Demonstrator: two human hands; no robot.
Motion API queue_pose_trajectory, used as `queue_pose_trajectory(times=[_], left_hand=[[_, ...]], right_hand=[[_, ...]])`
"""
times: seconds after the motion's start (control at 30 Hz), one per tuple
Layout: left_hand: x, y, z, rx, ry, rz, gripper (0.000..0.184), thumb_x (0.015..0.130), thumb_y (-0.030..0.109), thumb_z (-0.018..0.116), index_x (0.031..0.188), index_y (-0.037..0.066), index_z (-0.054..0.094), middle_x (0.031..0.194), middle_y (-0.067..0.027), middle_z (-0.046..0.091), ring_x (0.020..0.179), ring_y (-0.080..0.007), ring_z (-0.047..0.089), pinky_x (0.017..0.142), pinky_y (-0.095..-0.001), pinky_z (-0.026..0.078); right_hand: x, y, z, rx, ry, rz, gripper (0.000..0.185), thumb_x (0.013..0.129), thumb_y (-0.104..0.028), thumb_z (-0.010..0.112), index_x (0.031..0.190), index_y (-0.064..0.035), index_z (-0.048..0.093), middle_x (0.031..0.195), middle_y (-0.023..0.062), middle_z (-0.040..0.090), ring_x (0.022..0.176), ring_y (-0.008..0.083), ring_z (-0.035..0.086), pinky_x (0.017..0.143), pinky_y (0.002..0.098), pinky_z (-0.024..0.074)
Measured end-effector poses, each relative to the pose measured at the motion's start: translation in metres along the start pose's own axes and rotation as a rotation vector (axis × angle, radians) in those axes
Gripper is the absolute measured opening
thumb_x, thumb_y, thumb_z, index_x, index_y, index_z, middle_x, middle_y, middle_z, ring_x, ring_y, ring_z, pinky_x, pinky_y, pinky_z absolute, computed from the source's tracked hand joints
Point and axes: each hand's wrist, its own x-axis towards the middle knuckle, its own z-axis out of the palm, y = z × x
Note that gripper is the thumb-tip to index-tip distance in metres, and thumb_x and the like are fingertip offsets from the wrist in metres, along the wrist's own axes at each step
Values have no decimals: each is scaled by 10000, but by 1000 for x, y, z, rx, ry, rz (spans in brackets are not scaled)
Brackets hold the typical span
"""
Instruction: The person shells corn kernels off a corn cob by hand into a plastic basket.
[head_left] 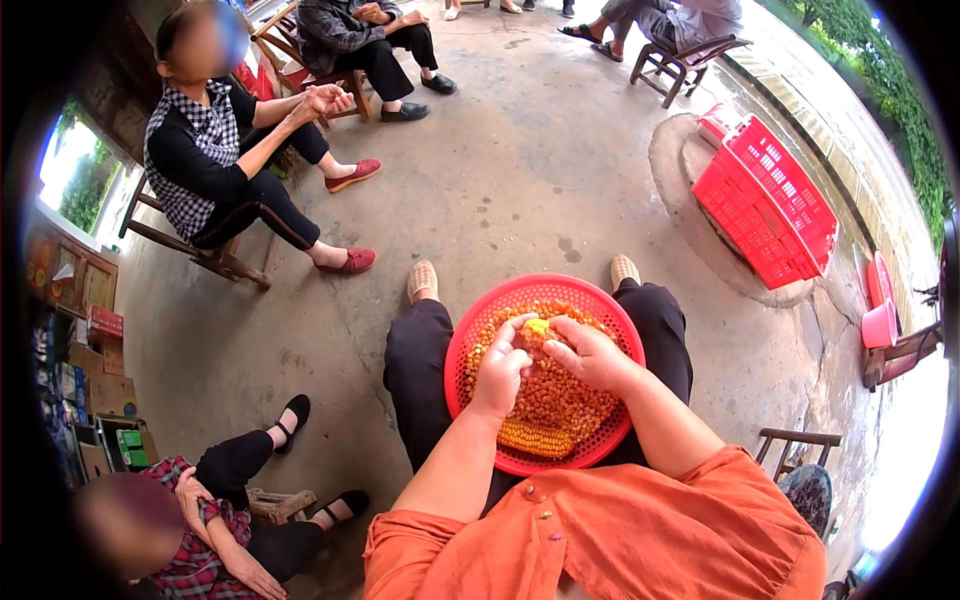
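Observation:
A round red perforated basket [456, 350] rests on my lap, with many loose orange corn kernels [560, 398] in it. Near its bottom rim lies an ear of corn [535, 438] with its kernels on. Over the far half of the basket, my left hand [503, 368] and my right hand [590, 352] are close together, both closed on a corn cob [537, 328]. A bit of yellow shows at the cob's far end. My fingers hide much of the cob.
Seated people are at the left [200, 150], lower left [205, 515], top [365, 40] and upper right [690, 20]. Stacked red crates [765, 200] stand on the concrete floor at the right, with a pink basin [880, 325] beyond. A low chair [800, 440] is at my right.

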Motion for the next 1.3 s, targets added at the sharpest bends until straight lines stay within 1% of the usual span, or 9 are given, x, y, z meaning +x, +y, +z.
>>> queue_pose_trajectory(times=[0.2,0.33,0.4,0.47,0.53,0.6,0.73,0.8,1.3], left_hand=[[4,-2,-3,-159,35,-85,380,877,64,469,1250,29,536,1002,-27,593,780,-103,547,713,-254,472],[0,4,4,-82,31,-10,346,898,86,506,1234,20,553,1111,-46,602,989,-129,579,903,-280,459],[0,4,4,-78,12,4,352,892,77,511,1238,23,553,1146,-52,600,1051,-136,574,960,-285,442],[0,3,1,-101,-42,-6,358,900,38,537,1258,28,537,1175,-45,577,1087,-122,541,984,-279,423],[1,1,0,-89,-46,-7,362,901,43,541,1263,30,534,1168,-42,574,1084,-120,537,981,-275,422],[1,1,0,-76,-49,-8,367,902,47,545,1268,32,532,1160,-39,571,1082,-117,533,977,-272,421],[1,-1,2,-40,-27,22,352,907,59,539,1258,36,531,1140,-32,560,1066,-104,524,960,-256,421],[2,-4,0,-28,-24,43,345,907,59,531,1251,36,531,1132,-31,558,1054,-99,523,953,-250,423],[3,-4,-3,-1,-3,19,451,806,-2,421,1239,36,538,1068,-19,572,910,-78,522,792,-214,431]], right_hand=[[0,-6,0,43,38,34,317,966,-241,608,1197,-30,554,1002,173,660,953,291,658,831,368,498],[1,-3,-1,9,37,32,347,936,-241,651,1198,-32,561,1006,168,663,964,285,660,828,363,502],[0,-1,0,10,60,76,396,918,-220,694,1234,-32,549,987,119,647,933,187,635,820,304,496],[0,0,1,-47,102,13,410,901,-211,715,1234,-38,551,977,118,652,909,177,638,796,295,501],[0,-1,2,-103,145,-52,425,885,-202,737,1234,-44,552,967,117,657,884,167,642,772,286,506],[0,-5,2,-36,102,58,456,869,-282,734,1231,-68,559,986,182,666,921,307,670,782,379,514],[0,-9,3,-63,86,60,451,866,-280,733,1234,-81,563,967,187,668,904,337,672,759,392,519],[0,-12,3,-150,122,-74,469,870,-294,725,1249,-84,544,943,194,665,891,371,664,742,415,518],[-1,-5,8,-117,64,-20,398,939,-268,637,1245,-54,496,997,233,663,970,385,656,807,417,510]])
